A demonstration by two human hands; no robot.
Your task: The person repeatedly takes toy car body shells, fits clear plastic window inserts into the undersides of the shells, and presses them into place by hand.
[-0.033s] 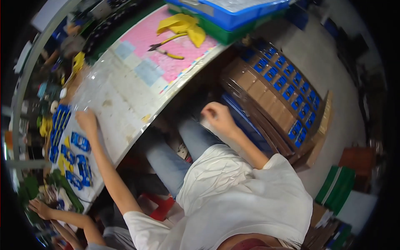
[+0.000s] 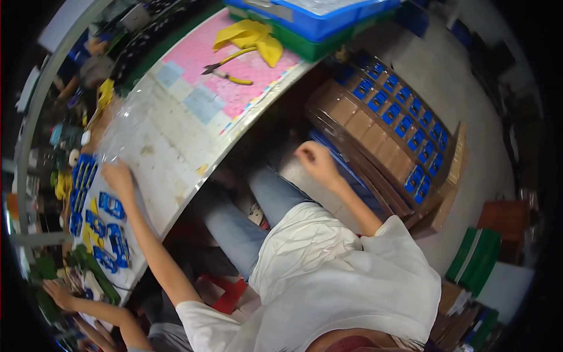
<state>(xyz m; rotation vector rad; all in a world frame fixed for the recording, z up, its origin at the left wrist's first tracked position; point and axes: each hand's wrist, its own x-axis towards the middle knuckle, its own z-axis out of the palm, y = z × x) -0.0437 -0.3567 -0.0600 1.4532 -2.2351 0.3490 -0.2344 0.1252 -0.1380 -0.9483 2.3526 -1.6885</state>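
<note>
My left hand point(image 2: 119, 179) is over the left part of the white worktable point(image 2: 167, 141), its fingertips at the lower edge of some crumpled clear plastic point(image 2: 120, 132). Its fingers are blurred, and a grip on the plastic cannot be made out. Close by lie several blue packs point(image 2: 111, 205), and a row of blue packs with yellow stripes point(image 2: 84, 182). My right hand point(image 2: 318, 161) is in the air off the table's edge, above the floor beside my knee. Its fingers are curled in; whatever they hold, if anything, is hidden.
Yellow-handled pliers point(image 2: 237, 76) and a yellow cloth point(image 2: 252, 38) lie on a pink sheet point(image 2: 196, 50). Blue and green crates point(image 2: 319, 50) stand at the table's far end. On my right is an open carton point(image 2: 358, 126) with blue packs. A co-worker's arm point(image 2: 97, 308) reaches in at lower left.
My right hand has shifted slightly to the right. The table and the things on it appear a little further left as the view moves; my left hand stays by the clear plastic.
</note>
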